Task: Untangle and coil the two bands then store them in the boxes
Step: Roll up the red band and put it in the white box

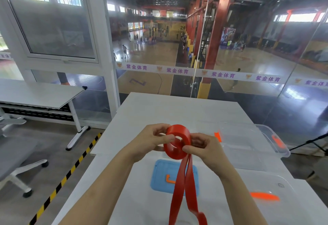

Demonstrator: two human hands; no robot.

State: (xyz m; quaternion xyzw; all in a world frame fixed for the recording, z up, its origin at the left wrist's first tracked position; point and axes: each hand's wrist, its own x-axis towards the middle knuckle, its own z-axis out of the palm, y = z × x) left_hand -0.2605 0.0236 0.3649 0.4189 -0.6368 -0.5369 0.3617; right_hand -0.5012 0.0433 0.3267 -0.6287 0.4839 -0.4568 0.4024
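One red band [177,142] is held above the middle of the bench [177,109]: the left hand [150,141] pinches its wound part, the right hand [207,146] grips where the loose tail [184,189] hangs. Coiling seems under way; next, that tail needs winding in evenly.

Both bare forearms reach forward, converging. The left hand [151,142] pinches the coiled red band [179,131] from its side, fingers curled; the right hand [205,147] grips the opposite edge, thumb apparently pressing the outer wrap.
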